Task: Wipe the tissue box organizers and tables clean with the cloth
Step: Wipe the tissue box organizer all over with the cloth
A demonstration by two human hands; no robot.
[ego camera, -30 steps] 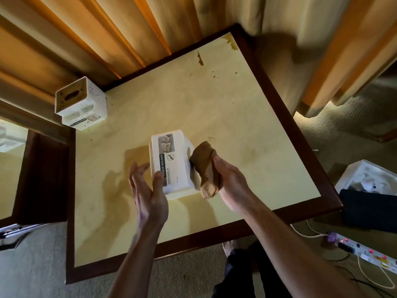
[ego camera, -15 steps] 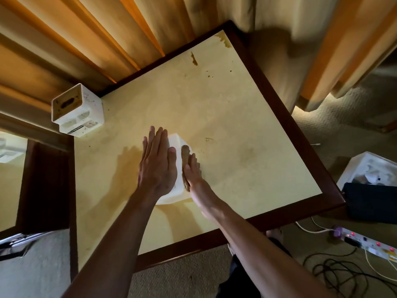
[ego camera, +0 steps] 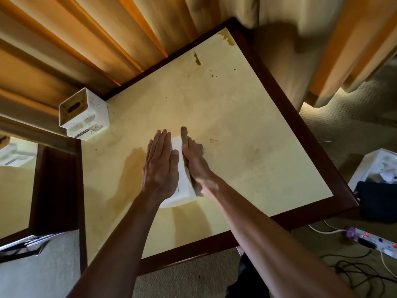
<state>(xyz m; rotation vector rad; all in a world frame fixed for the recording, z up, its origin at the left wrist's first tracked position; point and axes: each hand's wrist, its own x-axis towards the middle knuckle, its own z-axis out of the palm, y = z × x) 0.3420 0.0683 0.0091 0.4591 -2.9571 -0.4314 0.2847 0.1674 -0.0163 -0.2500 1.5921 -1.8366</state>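
Left hand [ego camera: 160, 168]: fingers straight, flat on the white tissue box organizer [ego camera: 182, 188], mid-bench [ego camera: 247, 130].
Right hand [ego camera: 194, 162]: presses the brown cloth [ego camera: 184, 134] against the organizer's side; grip unclear.
Risk: a hard stroke could slide the light box; bench stains remain.

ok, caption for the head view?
Left hand steadies white tissue box organizer while right hand wipes its side with brown cloth.

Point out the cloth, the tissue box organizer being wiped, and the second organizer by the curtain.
cloth [ego camera: 184, 134]: head view, its far end.
tissue box organizer being wiped [ego camera: 182, 190]: head view, its top face.
second organizer [ego camera: 94, 117]: head view, its white side.
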